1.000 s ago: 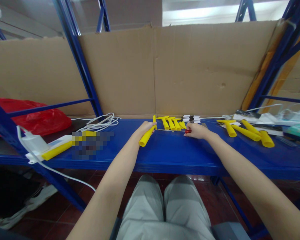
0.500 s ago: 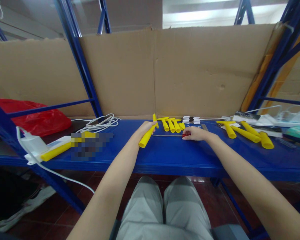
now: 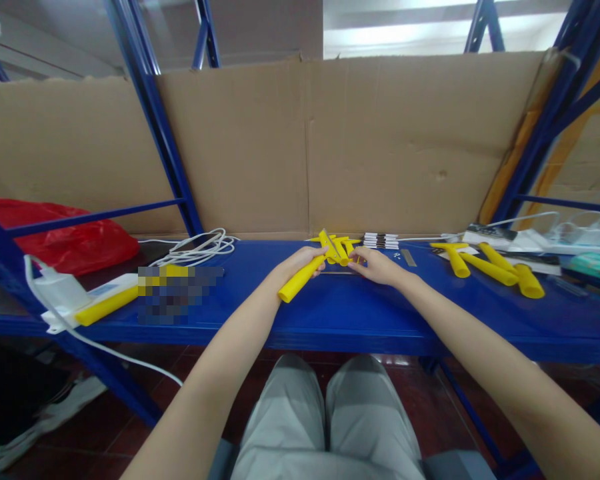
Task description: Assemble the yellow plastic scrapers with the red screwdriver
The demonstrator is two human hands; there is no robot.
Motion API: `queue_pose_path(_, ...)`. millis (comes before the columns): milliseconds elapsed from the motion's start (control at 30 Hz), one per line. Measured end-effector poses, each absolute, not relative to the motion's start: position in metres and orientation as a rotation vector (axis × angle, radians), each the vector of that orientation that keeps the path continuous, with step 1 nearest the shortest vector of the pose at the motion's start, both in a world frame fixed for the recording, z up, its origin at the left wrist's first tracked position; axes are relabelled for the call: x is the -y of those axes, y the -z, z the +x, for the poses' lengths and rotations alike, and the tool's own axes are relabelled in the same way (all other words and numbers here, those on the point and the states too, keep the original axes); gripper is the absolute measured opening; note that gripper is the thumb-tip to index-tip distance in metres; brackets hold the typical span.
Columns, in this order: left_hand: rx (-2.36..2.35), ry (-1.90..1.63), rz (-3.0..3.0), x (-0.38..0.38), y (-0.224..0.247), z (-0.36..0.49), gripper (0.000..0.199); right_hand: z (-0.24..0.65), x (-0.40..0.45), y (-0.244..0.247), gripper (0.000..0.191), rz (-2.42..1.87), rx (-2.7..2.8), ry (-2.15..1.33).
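Note:
My left hand (image 3: 309, 256) is wrapped round the handle of a yellow T-shaped scraper (image 3: 299, 281), its head tilted up and away from me. A thin dark strip shows along the head. Close to the head's right side, my right hand (image 3: 376, 266) has its thumb and fingers drawn together; what they hold, if anything, is too small to make out. Below the fingers a screwdriver's thin shaft (image 3: 336, 273) lies on the blue shelf (image 3: 350, 307), its handle hidden. Several more yellow scrapers (image 3: 347, 244) lie just behind, partly covered by the held one.
White-and-dark packets (image 3: 381, 241) are stacked at the back, near small screws (image 3: 397, 255) and a flat metal strip (image 3: 409, 258). More yellow scrapers (image 3: 490, 267) lie right. A coiled white cable (image 3: 200, 248), a power strip (image 3: 115, 285) and a red bag (image 3: 55, 233) are left.
My right hand has let go of the red-handled screwdriver and moved left and slightly up to the scraper's head. My left hand has turned the scraper and brought its head to the right.

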State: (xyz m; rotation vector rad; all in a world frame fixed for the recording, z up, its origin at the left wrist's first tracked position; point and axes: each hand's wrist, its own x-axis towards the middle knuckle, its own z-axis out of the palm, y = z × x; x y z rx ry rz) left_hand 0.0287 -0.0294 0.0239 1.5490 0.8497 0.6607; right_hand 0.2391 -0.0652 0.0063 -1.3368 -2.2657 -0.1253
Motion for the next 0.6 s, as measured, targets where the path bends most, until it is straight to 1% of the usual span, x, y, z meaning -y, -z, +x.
queue_pose_path(167,-0.873,-0.619,1.626,0.042,-0.025,0.039,0.033,0.228,0.065,-0.002,0.015,-1.327,2.256,0.249)
queue_pose_path(433,-0.836,-0.634,1.652,0.043,-0.017,0.048,0.027,0.229,0.06,0.002,0.01,-1.374,2.257,0.218)
queue_pose_path(600,-0.827,-0.656,1.651,0.04,-0.013,0.05,0.031,0.229,0.06,0.0,0.011,-1.39,2.239,0.207)
